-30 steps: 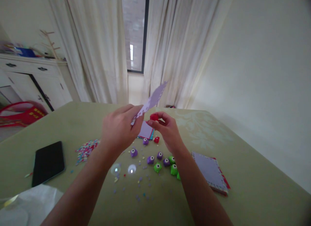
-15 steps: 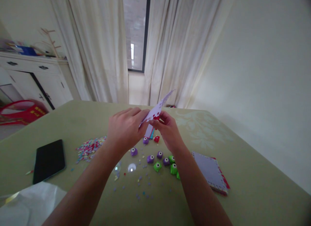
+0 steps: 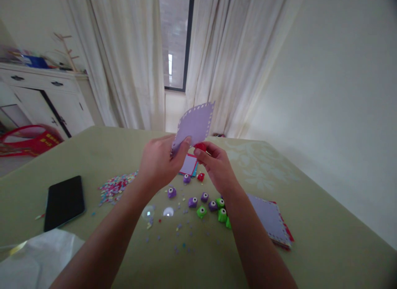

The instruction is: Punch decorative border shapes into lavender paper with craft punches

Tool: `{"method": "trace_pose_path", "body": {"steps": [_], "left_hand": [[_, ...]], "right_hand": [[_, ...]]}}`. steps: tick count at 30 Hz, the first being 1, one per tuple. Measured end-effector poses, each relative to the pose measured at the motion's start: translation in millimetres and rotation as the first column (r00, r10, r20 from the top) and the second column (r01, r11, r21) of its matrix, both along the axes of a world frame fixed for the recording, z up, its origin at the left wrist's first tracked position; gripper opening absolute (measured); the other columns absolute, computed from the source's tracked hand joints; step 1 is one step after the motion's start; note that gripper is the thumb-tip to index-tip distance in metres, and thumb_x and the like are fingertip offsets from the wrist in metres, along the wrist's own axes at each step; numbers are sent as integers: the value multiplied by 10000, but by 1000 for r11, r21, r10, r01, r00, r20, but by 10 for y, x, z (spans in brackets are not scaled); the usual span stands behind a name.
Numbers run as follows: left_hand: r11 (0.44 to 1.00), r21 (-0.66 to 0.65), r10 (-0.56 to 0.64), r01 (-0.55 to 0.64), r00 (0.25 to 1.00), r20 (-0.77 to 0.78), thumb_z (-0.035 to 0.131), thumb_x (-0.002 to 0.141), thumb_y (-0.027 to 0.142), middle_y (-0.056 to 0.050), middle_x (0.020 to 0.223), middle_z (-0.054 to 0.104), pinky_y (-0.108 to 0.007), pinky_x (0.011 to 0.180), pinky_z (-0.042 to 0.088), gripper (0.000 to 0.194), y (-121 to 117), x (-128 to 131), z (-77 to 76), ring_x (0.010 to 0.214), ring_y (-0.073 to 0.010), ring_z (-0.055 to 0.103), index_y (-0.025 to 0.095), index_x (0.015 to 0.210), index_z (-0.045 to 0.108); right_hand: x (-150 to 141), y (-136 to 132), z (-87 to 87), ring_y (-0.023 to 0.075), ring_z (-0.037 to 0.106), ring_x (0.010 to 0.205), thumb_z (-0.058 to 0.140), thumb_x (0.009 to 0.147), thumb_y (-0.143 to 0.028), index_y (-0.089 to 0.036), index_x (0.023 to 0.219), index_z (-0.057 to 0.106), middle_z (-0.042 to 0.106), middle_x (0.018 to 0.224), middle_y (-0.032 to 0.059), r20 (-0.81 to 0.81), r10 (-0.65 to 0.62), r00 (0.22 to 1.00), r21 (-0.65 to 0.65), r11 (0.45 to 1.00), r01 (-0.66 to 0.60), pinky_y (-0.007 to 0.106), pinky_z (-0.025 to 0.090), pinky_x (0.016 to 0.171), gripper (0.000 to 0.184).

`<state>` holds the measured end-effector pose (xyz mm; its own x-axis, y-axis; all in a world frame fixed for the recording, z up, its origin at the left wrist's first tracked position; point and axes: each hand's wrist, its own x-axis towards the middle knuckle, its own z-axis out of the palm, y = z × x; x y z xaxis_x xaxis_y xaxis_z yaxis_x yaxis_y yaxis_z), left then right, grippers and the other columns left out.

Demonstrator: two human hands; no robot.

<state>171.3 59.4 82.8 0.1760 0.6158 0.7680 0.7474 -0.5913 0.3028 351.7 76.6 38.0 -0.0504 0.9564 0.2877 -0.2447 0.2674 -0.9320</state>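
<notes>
My left hand [image 3: 161, 160] pinches a lilac sheet of paper [image 3: 195, 122] at its lower left, thumb on top. Small shapes are punched all along the sheet's visible edges. At the sheet's lower right corner, my right hand [image 3: 215, 162] grips a red craft punch [image 3: 201, 146], partly hidden by the fingers. Below the hands lie several small purple punches [image 3: 192, 202] and green punches [image 3: 201, 212], plus another red punch [image 3: 201, 177]. A short stack of coloured paper [image 3: 188, 164] rests just under the held sheet.
Left of my arms are a heap of punched confetti [image 3: 116, 186], a black tablet [image 3: 64, 203] and a white bag [image 3: 40, 260]. A stack of punched sheets [image 3: 269, 218] lies right of my right forearm. Loose paper bits dot the green tabletop [image 3: 124, 247].
The lilac sheet has turned from nearly edge-on to show its broad face. My left hand has rotated with it, while my right hand keeps the red punch beside the sheet.
</notes>
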Motion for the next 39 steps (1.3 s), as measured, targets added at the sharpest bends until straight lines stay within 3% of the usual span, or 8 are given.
{"method": "trace_pose_path", "body": {"steps": [6, 13, 17, 23, 30, 39], "left_hand": [[984, -153, -61, 93, 977, 205, 567, 1035, 406, -17, 570, 733, -287, 520, 433, 453, 5, 8, 7, 514, -176, 654, 231, 638, 699], [919, -248, -154, 307, 858, 491, 666, 995, 408, 0, 631, 786, -229, 498, 528, 327, 39, -3, -4, 560, -163, 736, 206, 755, 761], [912, -249, -165, 328, 844, 510, 787, 909, 399, 10, 626, 778, -218, 476, 518, 247, 54, -9, 9, 547, -156, 722, 198, 767, 770], [889, -275, -130, 367, 777, 615, 782, 883, 300, 8, 615, 792, -228, 516, 568, 212, 0, -6, 93, 557, -165, 743, 202, 699, 746], [892, -255, -149, 374, 775, 614, 798, 880, 329, 2, 649, 817, -247, 583, 615, 270, -74, -34, 145, 599, -171, 770, 234, 632, 751], [903, -287, -96, 319, 802, 590, 807, 873, 367, -2, 658, 825, -258, 565, 604, 259, -82, -49, 157, 597, -182, 775, 234, 655, 771]], "right_hand": [[12, -43, 44, 162, 617, 784, 959, 725, -439, -253, 915, 801, 739, 891, 4, -33, 35, 999, 13, 999, -35, 314, 502, 750, 309], [3, -119, 130, 171, 628, 791, 965, 711, -419, -270, 917, 796, 749, 899, 7, -22, 20, 1000, 35, 999, -19, 334, 540, 761, 304], [-16, -161, 172, 178, 661, 823, 989, 684, -421, -278, 916, 804, 769, 904, 2, -55, 48, 997, 49, 998, -46, 345, 565, 805, 329], [-56, -260, 270, 166, 680, 797, 1005, 670, -368, -271, 901, 805, 779, 868, -11, -11, 20, 1000, 126, 992, -18, 342, 590, 810, 320], [-75, -382, 370, 178, 684, 781, 949, 723, -340, -264, 887, 787, 768, 837, 1, 41, -70, 997, 155, 986, 63, 355, 599, 767, 243], [-37, -301, 315, 180, 670, 803, 960, 721, -348, -307, 1019, 781, 768, 912, -5, -108, -126, 986, 172, 975, 143, 329, 593, 711, 350]]}}
